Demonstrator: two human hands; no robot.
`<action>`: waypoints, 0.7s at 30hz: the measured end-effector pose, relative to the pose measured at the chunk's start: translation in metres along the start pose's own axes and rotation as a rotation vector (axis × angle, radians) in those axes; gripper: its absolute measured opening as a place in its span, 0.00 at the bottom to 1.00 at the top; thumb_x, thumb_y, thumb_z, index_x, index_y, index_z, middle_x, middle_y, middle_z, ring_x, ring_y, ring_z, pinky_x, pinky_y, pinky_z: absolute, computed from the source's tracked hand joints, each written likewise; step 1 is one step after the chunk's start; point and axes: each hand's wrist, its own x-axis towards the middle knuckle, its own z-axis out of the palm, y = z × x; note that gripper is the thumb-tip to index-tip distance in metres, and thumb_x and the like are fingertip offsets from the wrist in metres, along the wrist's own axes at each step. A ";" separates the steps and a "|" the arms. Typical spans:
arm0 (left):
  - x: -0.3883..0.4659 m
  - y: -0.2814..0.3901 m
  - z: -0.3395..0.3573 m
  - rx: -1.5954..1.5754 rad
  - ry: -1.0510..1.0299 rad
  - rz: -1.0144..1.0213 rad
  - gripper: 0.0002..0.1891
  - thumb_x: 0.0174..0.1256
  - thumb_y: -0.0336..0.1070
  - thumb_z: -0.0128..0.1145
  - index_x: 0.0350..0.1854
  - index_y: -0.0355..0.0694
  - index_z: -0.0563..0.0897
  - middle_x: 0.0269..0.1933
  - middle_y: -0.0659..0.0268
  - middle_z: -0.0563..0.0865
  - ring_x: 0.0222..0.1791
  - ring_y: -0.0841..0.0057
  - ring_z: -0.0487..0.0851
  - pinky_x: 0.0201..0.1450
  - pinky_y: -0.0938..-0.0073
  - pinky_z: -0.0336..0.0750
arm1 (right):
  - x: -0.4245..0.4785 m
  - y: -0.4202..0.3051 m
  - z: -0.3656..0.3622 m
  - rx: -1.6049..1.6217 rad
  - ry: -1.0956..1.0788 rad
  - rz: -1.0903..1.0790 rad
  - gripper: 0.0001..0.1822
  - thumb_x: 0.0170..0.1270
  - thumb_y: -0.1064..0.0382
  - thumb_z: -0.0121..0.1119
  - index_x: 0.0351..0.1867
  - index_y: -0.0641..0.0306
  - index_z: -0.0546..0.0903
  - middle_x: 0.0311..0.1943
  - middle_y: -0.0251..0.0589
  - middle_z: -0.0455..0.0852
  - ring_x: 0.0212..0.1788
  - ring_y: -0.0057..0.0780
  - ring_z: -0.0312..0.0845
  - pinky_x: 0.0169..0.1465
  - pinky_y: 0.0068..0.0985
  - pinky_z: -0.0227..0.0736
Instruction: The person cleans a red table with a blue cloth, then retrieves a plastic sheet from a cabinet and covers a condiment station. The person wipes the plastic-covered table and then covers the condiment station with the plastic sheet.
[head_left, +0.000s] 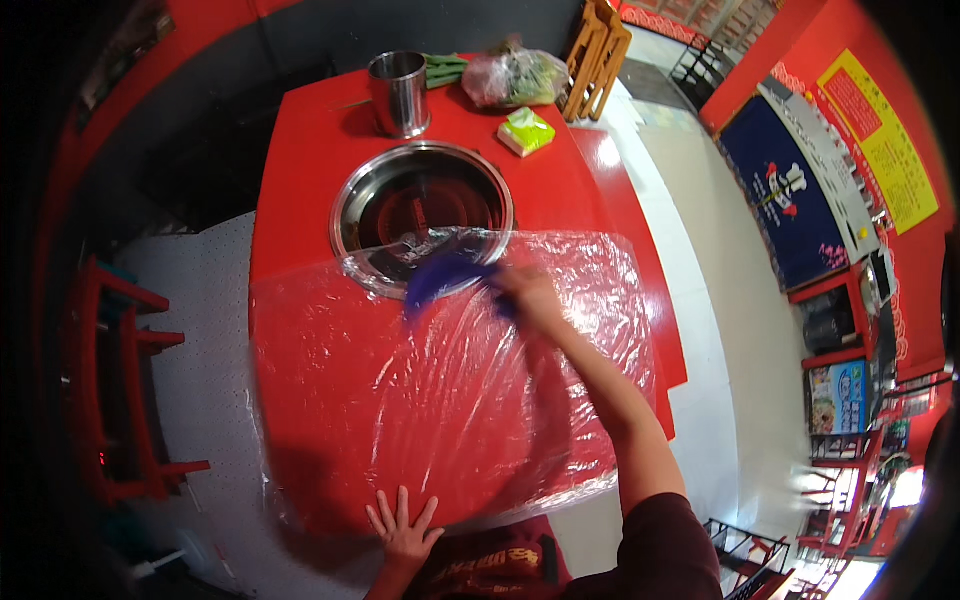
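Observation:
A clear plastic sheet covers the near part of the red table, creased and shiny. Its far edge overlaps a round, steel-rimmed recess with a dark glossy bottom. My right hand grips a blue-purple object over the sheet, close to the recess's near rim. Motion blur hides whether that object is a cloth or something stiffer. At the table's near edge, my left hand rests palm down on the sheet, fingers spread, holding nothing.
Beyond the recess stand a steel canister, green stalks, a plastic bag of vegetables and a yellow-green tissue pack. Folded wooden chairs lean past the far right corner. Red wooden furniture stands left.

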 end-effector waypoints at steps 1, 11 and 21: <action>0.003 0.002 0.002 -0.003 0.009 0.002 0.34 0.55 0.55 0.63 0.67 0.62 0.70 0.74 0.45 0.52 0.72 0.32 0.42 0.66 0.27 0.36 | 0.002 0.023 -0.027 -0.361 0.235 0.223 0.14 0.56 0.62 0.58 0.45 0.50 0.82 0.26 0.45 0.84 0.31 0.40 0.81 0.36 0.39 0.74; -0.010 -0.011 0.009 0.036 0.058 0.087 0.32 0.55 0.58 0.61 0.66 0.67 0.72 0.73 0.48 0.57 0.71 0.34 0.48 0.66 0.27 0.40 | -0.069 -0.203 0.057 -0.103 -0.655 -0.671 0.25 0.55 0.69 0.54 0.58 0.49 0.76 0.53 0.35 0.79 0.53 0.31 0.74 0.55 0.32 0.70; -0.008 -0.015 0.013 -0.063 -0.008 0.044 0.34 0.56 0.61 0.60 0.68 0.73 0.67 0.74 0.56 0.52 0.72 0.39 0.46 0.64 0.25 0.40 | 0.052 -0.020 0.034 0.066 0.131 0.115 0.18 0.52 0.71 0.56 0.47 0.62 0.82 0.44 0.41 0.85 0.43 0.29 0.79 0.46 0.27 0.73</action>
